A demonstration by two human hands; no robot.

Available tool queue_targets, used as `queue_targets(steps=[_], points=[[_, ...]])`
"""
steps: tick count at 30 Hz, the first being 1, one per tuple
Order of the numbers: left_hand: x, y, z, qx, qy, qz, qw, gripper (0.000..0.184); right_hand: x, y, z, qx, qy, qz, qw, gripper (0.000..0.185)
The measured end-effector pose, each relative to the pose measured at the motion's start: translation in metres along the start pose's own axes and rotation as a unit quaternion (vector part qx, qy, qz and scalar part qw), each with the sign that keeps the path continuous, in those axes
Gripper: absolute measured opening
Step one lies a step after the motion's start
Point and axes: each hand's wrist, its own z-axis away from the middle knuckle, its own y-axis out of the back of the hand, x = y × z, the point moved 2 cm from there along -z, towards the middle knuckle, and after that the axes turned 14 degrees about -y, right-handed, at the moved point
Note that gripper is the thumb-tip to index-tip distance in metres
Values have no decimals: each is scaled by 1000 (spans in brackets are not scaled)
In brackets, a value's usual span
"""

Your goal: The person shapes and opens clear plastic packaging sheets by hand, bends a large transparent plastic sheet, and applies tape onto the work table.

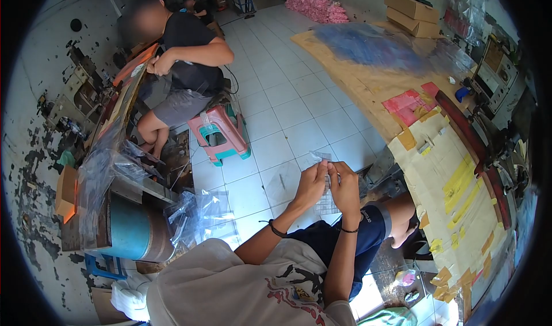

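Left hand and right hand meet, fingertips pinching thin, clear plastic that pokes up just beyond them. Right of the fingers stands a table patched with tape; left, crinkled film, a hard pink stool, then a rounded drum.

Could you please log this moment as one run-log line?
Left hand: pinching clear plastic | Right hand: pinching close beside left | Clear plastic: projecting past both hands | Co-worker: seated on stacked stools

From my head, one camera (wide, dark-rimmed) looks forward and down past my hands across the floor.
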Motion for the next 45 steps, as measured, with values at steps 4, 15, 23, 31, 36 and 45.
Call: queue_targets(steps=[4, 15, 23, 31, 36, 45], points=[[5, 1, -9, -65, -64, -28, 995, 39, 3, 10, 2, -33, -99, -56, 993, 17], [43, 3, -22, -184, -152, -73, 968, 30, 14, 17, 3, 9, -100, -176, 979, 22], [67, 25, -14, -233, -215, -126, 940, 22, -19, 17, 14, -37, -117, -278, 953, 31], [77, 44, -3, -288, -138, -42, 947, 25, -38, 28, 16, -49, -111, -321, 939, 22], [82, 29, 0, -233, -253, -74, 936, 26, -39, 57, 15, -22, -52, -228, 972, 26], [106, 51, -5, -200, -158, -6, 967, 21, -60, 61, 15, 44, 17, -92, 995, 59]])
